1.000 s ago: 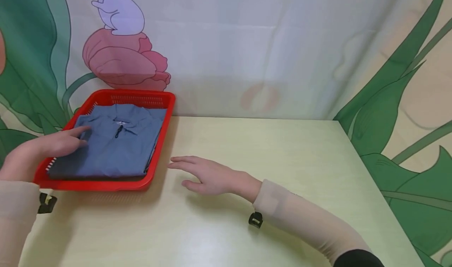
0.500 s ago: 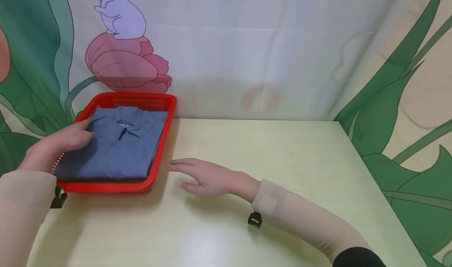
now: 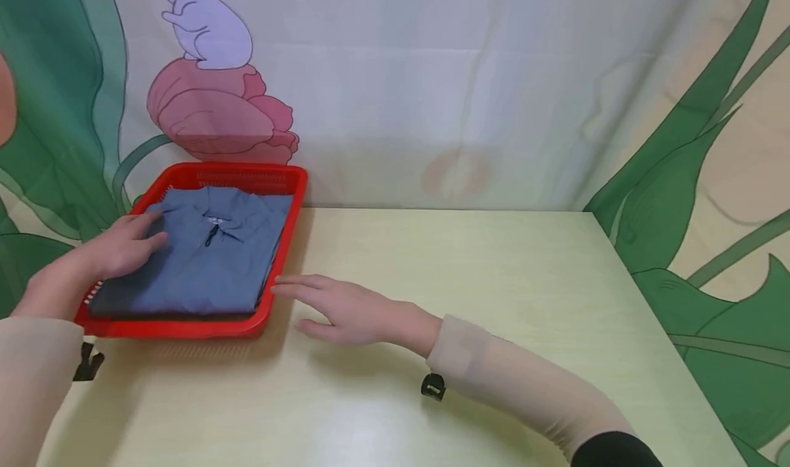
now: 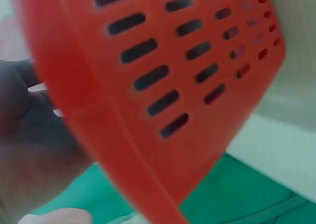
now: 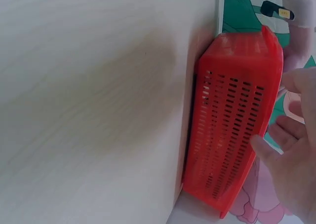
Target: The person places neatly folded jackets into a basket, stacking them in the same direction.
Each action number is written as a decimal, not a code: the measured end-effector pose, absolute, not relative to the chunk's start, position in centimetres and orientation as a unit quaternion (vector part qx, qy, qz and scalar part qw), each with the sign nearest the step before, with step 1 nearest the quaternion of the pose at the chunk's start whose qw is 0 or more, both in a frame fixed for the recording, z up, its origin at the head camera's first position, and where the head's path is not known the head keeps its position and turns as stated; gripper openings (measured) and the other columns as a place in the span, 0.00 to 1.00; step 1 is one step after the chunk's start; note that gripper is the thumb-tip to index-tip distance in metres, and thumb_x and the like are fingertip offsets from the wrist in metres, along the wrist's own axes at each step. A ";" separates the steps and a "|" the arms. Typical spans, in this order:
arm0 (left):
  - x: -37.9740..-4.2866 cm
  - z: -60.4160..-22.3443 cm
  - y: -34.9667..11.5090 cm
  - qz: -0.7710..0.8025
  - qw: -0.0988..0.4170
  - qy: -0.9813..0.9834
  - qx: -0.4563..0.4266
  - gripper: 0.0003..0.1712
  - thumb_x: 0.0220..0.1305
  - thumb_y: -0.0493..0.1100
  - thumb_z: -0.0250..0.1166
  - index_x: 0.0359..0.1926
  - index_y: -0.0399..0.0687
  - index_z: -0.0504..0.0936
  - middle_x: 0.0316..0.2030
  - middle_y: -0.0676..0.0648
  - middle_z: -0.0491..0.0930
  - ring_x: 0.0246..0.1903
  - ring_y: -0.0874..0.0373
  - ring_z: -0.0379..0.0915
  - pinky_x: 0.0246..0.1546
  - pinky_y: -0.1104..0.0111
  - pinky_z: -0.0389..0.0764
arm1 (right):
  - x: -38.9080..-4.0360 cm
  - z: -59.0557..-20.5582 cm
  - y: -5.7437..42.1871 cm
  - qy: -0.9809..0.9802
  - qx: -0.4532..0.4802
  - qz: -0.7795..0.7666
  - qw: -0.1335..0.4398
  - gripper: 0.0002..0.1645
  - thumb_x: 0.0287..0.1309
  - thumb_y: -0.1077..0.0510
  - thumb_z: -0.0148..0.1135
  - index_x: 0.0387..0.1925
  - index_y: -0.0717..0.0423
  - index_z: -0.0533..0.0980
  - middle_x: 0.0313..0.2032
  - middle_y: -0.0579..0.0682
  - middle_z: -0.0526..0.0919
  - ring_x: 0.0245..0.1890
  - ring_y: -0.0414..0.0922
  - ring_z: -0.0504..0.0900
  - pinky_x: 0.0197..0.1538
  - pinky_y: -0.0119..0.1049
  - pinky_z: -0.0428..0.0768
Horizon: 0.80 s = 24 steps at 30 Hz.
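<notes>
A red plastic basket point(image 3: 179, 328) with slotted walls stands at the table's left. Inside lies a folded blue shirt point(image 3: 204, 275), its collar and dark zipper pull facing up. My left hand point(image 3: 117, 251) reaches over the basket's left rim, fingers extended along the shirt's left side. In the left wrist view that hand point(image 4: 34, 135) is partly hidden behind the red wall. Right at the opposite rim are the fingertips of my right hand point(image 3: 348, 313), fingers straight and thumb apart. The right wrist view shows this hand point(image 5: 296, 159) beside the slotted wall, holding nothing.
The pale wooden table point(image 3: 494, 268) extends to the right of the basket. Behind it hangs a curtain point(image 3: 382, 97) printed with leaves and a cartoon animal. Black straps point(image 3: 433, 387) hang below both sleeve cuffs.
My right hand has moved left, up to the basket's rim. My left hand went slightly up and right, then back a little left. The shirt stays in the basket.
</notes>
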State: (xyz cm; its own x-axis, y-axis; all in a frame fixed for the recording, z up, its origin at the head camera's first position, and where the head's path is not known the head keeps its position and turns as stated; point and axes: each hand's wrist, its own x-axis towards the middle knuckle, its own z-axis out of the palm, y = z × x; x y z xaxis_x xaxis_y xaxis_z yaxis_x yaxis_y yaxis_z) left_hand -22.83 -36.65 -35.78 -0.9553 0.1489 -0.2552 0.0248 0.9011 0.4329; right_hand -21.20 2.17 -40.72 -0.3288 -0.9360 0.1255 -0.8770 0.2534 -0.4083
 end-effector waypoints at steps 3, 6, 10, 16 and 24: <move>-20.6 -36.1 -36.1 0.181 0.119 0.975 0.048 0.44 0.81 0.51 0.48 0.74 0.20 0.41 0.68 0.13 0.36 0.68 0.16 0.34 0.62 0.24 0.48 | -20.9 -40.6 1.1 0.791 -0.583 -0.180 0.045 0.39 0.77 0.47 0.52 0.80 0.56 0.55 0.80 0.51 0.53 0.79 0.40 0.46 0.74 0.24 0.45; -18.8 -36.9 -35.6 0.173 0.107 0.978 0.055 0.47 0.80 0.56 0.48 0.76 0.24 0.39 0.70 0.13 0.33 0.69 0.16 0.30 0.61 0.23 0.48 | -20.6 -40.3 -0.1 0.797 -0.591 -0.121 0.007 0.40 0.78 0.43 0.49 0.80 0.56 0.54 0.80 0.52 0.52 0.80 0.42 0.42 0.75 0.28 0.39; -17.7 -37.9 -35.0 0.178 0.094 0.978 0.061 0.47 0.80 0.58 0.48 0.77 0.25 0.39 0.70 0.13 0.33 0.70 0.16 0.29 0.60 0.22 0.48 | -20.3 -40.1 -1.4 0.812 -0.583 -0.033 -0.012 0.39 0.79 0.38 0.41 0.81 0.52 0.55 0.80 0.49 0.51 0.80 0.43 0.40 0.77 0.38 0.32; -17.4 -39.1 -34.7 0.173 0.091 0.979 0.060 0.48 0.80 0.59 0.48 0.76 0.24 0.40 0.70 0.14 0.33 0.70 0.17 0.29 0.61 0.23 0.49 | -20.0 -40.4 -2.3 0.817 -0.576 -0.012 0.009 0.37 0.80 0.37 0.38 0.79 0.49 0.61 0.78 0.46 0.58 0.80 0.43 0.46 0.77 0.41 0.33; -18.0 -37.6 -33.4 0.129 0.086 0.987 0.040 0.48 0.78 0.61 0.49 0.76 0.25 0.47 0.71 0.15 0.37 0.70 0.17 0.34 0.59 0.21 0.48 | -20.1 -40.4 -0.9 0.800 -0.597 -0.060 0.015 0.36 0.79 0.40 0.44 0.79 0.52 0.59 0.78 0.48 0.59 0.80 0.42 0.46 0.77 0.35 0.37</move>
State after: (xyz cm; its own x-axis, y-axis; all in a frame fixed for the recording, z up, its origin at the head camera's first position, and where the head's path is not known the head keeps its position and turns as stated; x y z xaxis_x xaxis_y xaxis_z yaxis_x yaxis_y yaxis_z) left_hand -18.04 -33.35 -37.62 -0.9820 0.1007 -0.1596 0.0564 0.9637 0.2609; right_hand -20.10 -0.93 -40.39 -0.2869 -0.9568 0.0470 -0.9531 0.2802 -0.1143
